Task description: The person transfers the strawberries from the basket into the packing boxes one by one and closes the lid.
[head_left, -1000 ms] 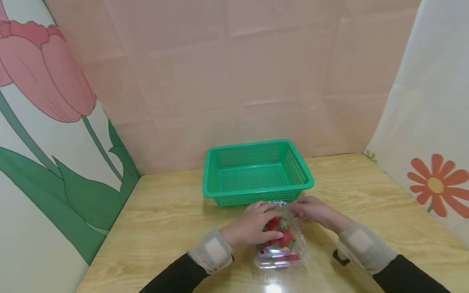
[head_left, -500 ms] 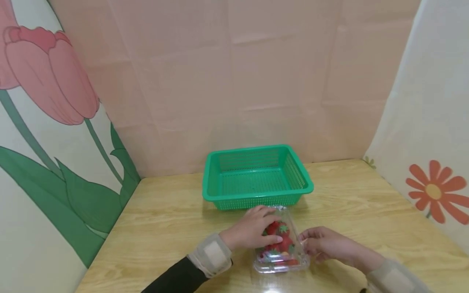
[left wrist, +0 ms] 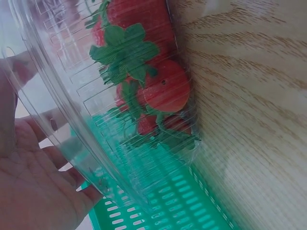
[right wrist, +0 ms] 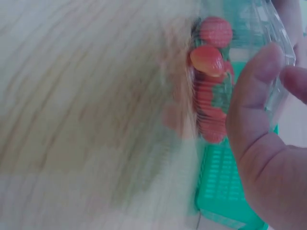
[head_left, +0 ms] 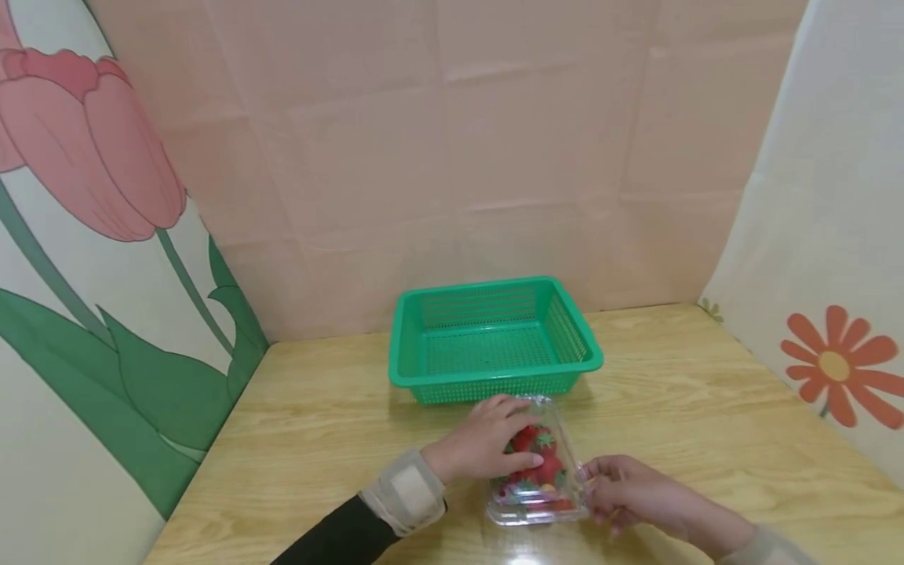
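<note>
A clear plastic clamshell box of red strawberries lies on the wooden table. My left hand rests across its lid from the left, fingers spread and thumb over the berries. In the left wrist view, that palm and its fingers show beside the clear lid. At the box's near right side, my right hand pinches the rim between thumb and finger. The right wrist view shows the right thumb at the plastic edge, with strawberries behind the clear wall.
A green plastic basket with perforated sides stands just behind the box, nothing inside it. A pink sheet hangs at the back. Flower-patterned panels border the table on both sides.
My right hand has moved from the box's far right corner along its right side toward the near corner. The left hand has stayed on the lid.
</note>
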Tool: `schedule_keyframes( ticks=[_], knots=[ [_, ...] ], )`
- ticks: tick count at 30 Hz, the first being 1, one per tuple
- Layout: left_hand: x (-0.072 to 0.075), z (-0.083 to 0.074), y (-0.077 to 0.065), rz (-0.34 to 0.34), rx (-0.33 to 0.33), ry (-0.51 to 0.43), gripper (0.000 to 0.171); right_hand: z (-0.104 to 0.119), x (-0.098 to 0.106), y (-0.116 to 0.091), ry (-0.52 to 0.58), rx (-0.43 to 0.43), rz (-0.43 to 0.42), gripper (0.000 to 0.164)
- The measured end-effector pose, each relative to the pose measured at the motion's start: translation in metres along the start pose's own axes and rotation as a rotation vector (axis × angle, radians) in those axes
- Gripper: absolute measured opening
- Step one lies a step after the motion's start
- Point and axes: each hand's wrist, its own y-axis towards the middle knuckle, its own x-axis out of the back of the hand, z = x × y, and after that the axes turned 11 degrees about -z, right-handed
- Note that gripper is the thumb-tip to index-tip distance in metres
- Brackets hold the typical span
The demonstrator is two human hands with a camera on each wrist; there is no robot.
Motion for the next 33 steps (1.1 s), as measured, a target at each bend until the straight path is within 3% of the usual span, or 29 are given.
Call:
schedule_keyframes(
  ticks=[12, 20, 27, 30, 33],
  knots=[
    [-0.001, -0.001, -0.003, 0.010, 0.038, 0.002, 0.060, -0.005, -0.005, 0.002, 0.021, 0.021, 0.002, 0.030],
    [-0.004, 0.001, -0.004, -0.018, 0.009, 0.018, 0.061, -0.004, -0.006, 0.003, 0.000, -0.005, -0.030, 0.030],
    [-0.004, 0.001, -0.003, -0.031, 0.005, 0.019, 0.060, 0.005, 0.014, 0.009, -0.007, -0.017, 0.104, 0.033],
    [-0.003, 0.000, -0.003, -0.032, 0.006, 0.023, 0.059, 0.014, 0.026, 0.017, -0.070, -0.019, 0.104, 0.039],
    [-0.001, -0.002, -0.003, -0.034, -0.010, 0.040, 0.059, 0.022, 0.037, 0.025, -0.150, -0.013, 0.050, 0.043]
  ],
)
